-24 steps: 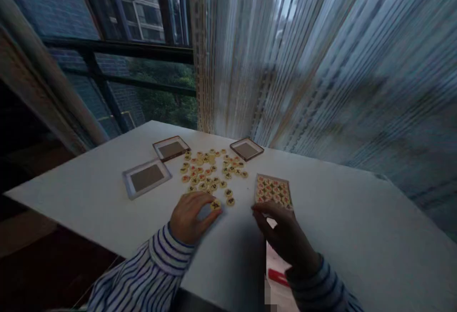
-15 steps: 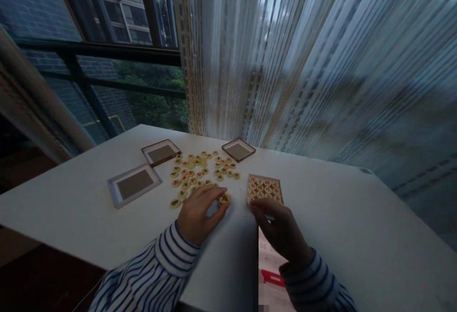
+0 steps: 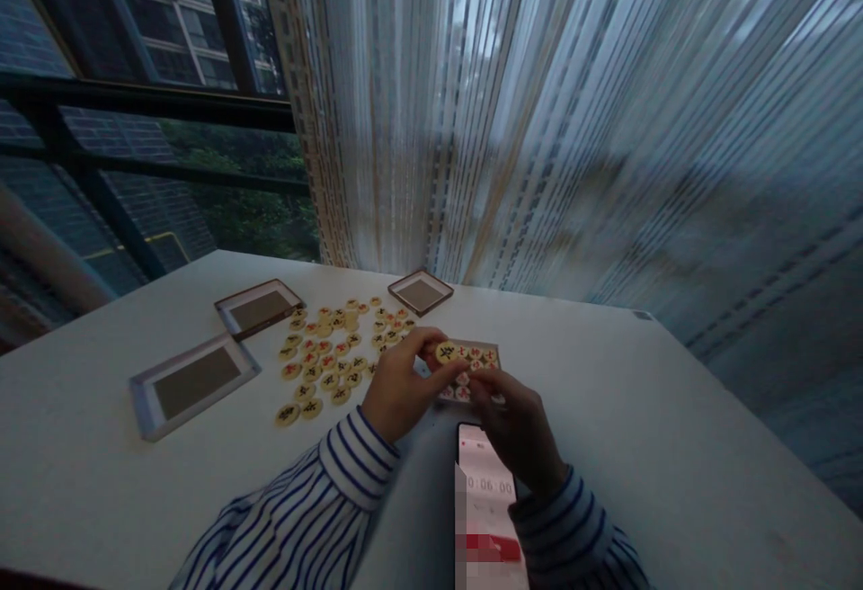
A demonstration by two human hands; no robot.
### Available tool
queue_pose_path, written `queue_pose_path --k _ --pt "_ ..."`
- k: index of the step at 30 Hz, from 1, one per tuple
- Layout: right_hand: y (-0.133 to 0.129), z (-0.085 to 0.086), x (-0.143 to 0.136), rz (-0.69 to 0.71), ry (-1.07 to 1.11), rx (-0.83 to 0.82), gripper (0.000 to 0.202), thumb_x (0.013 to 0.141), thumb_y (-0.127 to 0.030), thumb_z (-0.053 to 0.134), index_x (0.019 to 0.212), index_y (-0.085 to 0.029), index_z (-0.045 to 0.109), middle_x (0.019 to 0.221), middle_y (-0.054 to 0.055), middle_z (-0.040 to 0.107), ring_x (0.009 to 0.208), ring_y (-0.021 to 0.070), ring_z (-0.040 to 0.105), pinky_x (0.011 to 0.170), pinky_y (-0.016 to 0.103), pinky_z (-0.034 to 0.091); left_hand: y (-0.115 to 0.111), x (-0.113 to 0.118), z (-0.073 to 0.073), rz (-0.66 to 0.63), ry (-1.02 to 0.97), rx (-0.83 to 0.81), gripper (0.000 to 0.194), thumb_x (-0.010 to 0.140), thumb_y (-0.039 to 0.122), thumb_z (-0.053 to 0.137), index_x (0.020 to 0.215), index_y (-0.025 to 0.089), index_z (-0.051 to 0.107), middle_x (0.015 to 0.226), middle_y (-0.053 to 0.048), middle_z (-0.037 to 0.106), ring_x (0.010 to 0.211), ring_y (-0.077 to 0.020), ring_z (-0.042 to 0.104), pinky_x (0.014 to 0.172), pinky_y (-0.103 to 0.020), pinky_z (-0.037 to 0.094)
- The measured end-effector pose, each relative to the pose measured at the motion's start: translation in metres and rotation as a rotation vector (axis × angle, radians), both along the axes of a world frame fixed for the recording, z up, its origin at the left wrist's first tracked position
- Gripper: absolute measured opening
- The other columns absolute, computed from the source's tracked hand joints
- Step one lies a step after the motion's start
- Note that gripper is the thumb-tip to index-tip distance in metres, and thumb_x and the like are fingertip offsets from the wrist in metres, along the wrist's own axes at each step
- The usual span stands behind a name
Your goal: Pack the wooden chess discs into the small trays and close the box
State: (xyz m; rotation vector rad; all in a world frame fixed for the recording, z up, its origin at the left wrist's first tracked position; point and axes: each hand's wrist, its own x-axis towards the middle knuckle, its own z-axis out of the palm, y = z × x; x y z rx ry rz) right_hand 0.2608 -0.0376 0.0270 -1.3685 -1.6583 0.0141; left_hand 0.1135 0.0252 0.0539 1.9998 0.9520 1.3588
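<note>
Between the thumb and fingers of my left hand (image 3: 399,388) is a Chinese chess piece (image 3: 446,352) with a black character. It sits over the left part of a shallow box (image 3: 500,354) holding rows of red-character pieces (image 3: 475,353). My right hand (image 3: 518,419) reaches over the near side of that box, thumb and fingers drawn together, close to the left fingertips. Whatever they hold is hidden. Loose chess pieces (image 3: 329,381), with black or red characters, lie scattered left of my left hand. Both hands cover parts of the box.
Three shallow trays stand on the white table (image 3: 607,410): a pale one (image 3: 145,410) at left, a brown-rimmed one (image 3: 222,307) behind it, another (image 3: 449,293) at the back. A phone (image 3: 485,509) showing a timer lies below my right hand. A string curtain (image 3: 431,122) hangs behind.
My left hand has carried the black-character piece rightward from beside the loose pieces to above the box. My right hand has shifted from the box's near-left corner further over it. The view has turned right.
</note>
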Motion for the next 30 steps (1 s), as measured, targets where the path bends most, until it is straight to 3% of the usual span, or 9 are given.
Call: queue_pose_path --k 5,8,12,19,24,30 --pt "0.001 -0.001 0.008 -0.051 -0.003 0.013 0.014 0.081 -0.019 0.048 0.08 -0.018 0.062 0.072 0.004 0.067 0.063 0.0144 0.061 0.058 0.025 0.05 0.01 0.016 -0.023 -0.16 -0.324 -0.427 0.032 0.063 0.032 0.07 0.085 0.018 0.052 0.057 0.007 0.053 0.053 -0.0091 0.053 0.051 -0.02 0.043" --pt "0.0 -0.001 0.011 -0.086 -0.01 0.02 0.013 0.081 -0.02 0.049 0.081 -0.018 0.062 0.073 0.005 0.067 0.065 0.0151 0.062 0.059 0.026 0.05 0.012 0.018 -0.032 -0.21 -0.436 -0.6 0.039 0.058 0.033 0.073 0.088 0.017 0.055 0.053 0.009 0.052 0.048 -0.0079 0.052 0.049 -0.019 0.044" --pt "0.005 0.0 0.013 -0.097 -0.02 0.026 0.012 0.081 -0.021 0.05 0.082 -0.018 0.062 0.073 0.004 0.067 0.064 0.0148 0.062 0.059 0.026 0.05 0.013 0.017 -0.034 -0.234 -0.485 -0.696 0.044 0.053 0.032 0.076 0.09 0.014 0.061 0.05 0.008 0.053 0.048 -0.0082 0.054 0.05 -0.02 0.046" --pt "0.028 0.002 0.018 -0.067 -0.118 0.118 0.013 0.08 -0.016 0.047 0.083 -0.018 0.06 0.074 0.004 0.066 0.066 0.0146 0.061 0.06 0.026 0.049 0.018 0.015 -0.042 -0.267 -0.587 -0.818 0.051 0.054 0.031 0.078 0.099 0.013 0.063 0.064 0.0 0.065 0.062 -0.0123 0.061 0.062 -0.024 0.05" --pt "0.024 -0.014 0.024 -0.105 -0.192 0.188 0.011 0.081 -0.016 0.048 0.079 -0.018 0.059 0.068 0.003 0.063 0.063 0.0148 0.058 0.058 0.027 0.048 0.016 0.013 -0.037 -0.287 -0.704 -0.953 0.039 0.06 0.024 0.076 0.095 0.013 0.065 0.083 -0.005 0.07 0.072 -0.0123 0.064 0.071 -0.024 0.052" --pt "0.016 -0.018 0.031 -0.137 -0.145 0.164 0.01 0.082 -0.016 0.049 0.084 -0.018 0.059 0.071 0.004 0.064 0.065 0.015 0.06 0.059 0.028 0.048 0.008 0.016 -0.027 -0.206 -0.746 -1.14 0.014 0.072 0.011 0.065 0.086 0.012 0.066 0.081 -0.005 0.069 0.064 -0.0088 0.063 0.055 -0.016 0.052"
